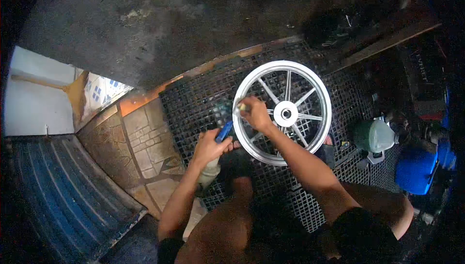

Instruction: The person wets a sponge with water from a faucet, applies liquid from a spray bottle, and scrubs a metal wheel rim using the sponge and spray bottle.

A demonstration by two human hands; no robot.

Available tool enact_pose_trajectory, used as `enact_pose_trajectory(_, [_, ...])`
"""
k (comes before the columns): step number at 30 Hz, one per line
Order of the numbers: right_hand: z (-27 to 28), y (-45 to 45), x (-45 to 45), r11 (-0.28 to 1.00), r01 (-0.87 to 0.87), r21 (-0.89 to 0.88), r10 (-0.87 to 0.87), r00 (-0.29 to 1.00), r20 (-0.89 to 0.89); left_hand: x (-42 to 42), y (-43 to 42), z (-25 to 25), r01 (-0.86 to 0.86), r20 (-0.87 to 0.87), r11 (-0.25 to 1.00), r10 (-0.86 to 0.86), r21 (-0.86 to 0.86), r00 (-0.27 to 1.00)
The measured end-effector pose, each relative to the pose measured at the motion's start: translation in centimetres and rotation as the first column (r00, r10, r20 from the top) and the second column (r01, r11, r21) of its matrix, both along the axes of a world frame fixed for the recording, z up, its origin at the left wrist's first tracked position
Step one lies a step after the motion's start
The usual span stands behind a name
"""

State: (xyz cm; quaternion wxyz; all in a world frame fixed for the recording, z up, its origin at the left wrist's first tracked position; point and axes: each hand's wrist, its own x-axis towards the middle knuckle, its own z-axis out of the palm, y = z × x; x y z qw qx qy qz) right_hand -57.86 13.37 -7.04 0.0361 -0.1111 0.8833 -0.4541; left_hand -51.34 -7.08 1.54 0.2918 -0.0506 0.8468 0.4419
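Observation:
A silver spoked wheel rim [323, 113] lies on the black grating, its hub facing up. My left hand [207, 147] is closed around a spray bottle with a blue head [224, 131], just left of the wheel; its pale body [210, 173] shows below the hand. My right hand [256, 114] reaches over the wheel to the left side of its rim. Its fingers are closed on a small pale yellowish thing [242, 107], mostly covered, whose kind I cannot make out. A faint whitish patch shows beside the rim there.
Dark plastic grating [193, 104] lies under the wheel. At right stand a translucent jug [381, 136] and a blue container [415, 171]. A blue corrugated sheet [68, 196] and stone-pattern tiles [145, 135] are at left. Dark floor [145, 26] extends beyond the grating's edge.

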Motion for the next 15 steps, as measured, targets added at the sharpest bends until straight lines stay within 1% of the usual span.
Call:
enact_pose_trajectory(1, [-0.4, 0.2, -0.4, 0.997, 0.064, -0.036, -0.065, 0.997, -0.042, 0.3, -0.1, -0.1, 0.013, 0.041, 1.000, -0.013, 0.004, 0.999])
enact_pose_trajectory(2, [-1.0, 0.3, -0.7, 0.988, 0.131, -0.079, -0.137, 0.988, -0.077, 0.9, -0.3, -1.0, 0.038, 0.017, 0.999, -0.038, 0.004, 0.999])
enact_pose_trajectory(3, [-0.3, -0.1, -0.7, 0.970, 0.232, -0.069, -0.233, 0.972, -0.009, 1.3, -0.5, -2.0, 0.062, -0.010, 0.998, -0.062, -0.002, 0.998])
enact_pose_trajectory(4, [-0.1, -0.6, -0.5, 0.977, 0.210, -0.044, -0.210, 0.978, -0.010, 1.5, -0.8, -2.9, 0.081, -0.044, 0.997, -0.081, -0.009, 0.996])
enact_pose_trajectory(6, [-0.1, -1.4, 1.5, 0.987, 0.162, 0.011, -0.162, 0.987, -0.003, 1.8, -0.8, -1.9, 0.100, -0.043, 0.994, -0.102, -0.054, 0.994])
enact_pose_trajectory(7, [0.1, -1.1, 3.0, 0.999, 0.040, 0.024, -0.037, 0.990, -0.135, 1.9, -0.8, -1.4, 0.112, -0.031, 0.991, -0.115, -0.066, 0.993])
enact_pose_trajectory(8, [0.3, -0.6, 4.3, 1.000, -0.025, 0.010, 0.025, 0.999, -0.046, 1.9, -0.7, -1.2, 0.124, -0.021, 0.990, -0.125, -0.074, 0.992])
enact_pose_trajectory(10, [0.5, 0.8, 6.4, 0.988, -0.149, -0.029, 0.151, 0.980, 0.130, 2.3, -1.3, -2.3, 0.152, -0.027, 0.988, -0.152, -0.024, 0.988])
enact_pose_trajectory(11, [0.8, 1.1, 6.8, 0.990, -0.134, 0.039, 0.126, 0.978, 0.164, 2.7, -1.6, -3.1, 0.169, -0.026, 0.986, -0.169, 0.002, 0.985])
enact_pose_trajectory(13, [1.6, 0.6, 6.4, 1.000, -0.010, 0.029, 0.005, 0.987, 0.160, 3.4, -2.0, -5.4, 0.187, -0.039, 0.981, -0.189, -0.044, 0.981])
enact_pose_trajectory(14, [1.6, 0.0, 6.2, 0.998, 0.053, 0.021, -0.056, 0.986, 0.160, 3.5, -1.9, -5.5, 0.202, -0.032, 0.978, -0.204, -0.053, 0.978])
enact_pose_trajectory(15, [1.2, -0.5, 6.2, 0.998, 0.062, 0.012, -0.062, 0.996, 0.065, 3.6, -1.8, -5.5, 0.217, -0.026, 0.974, -0.219, -0.061, 0.975])
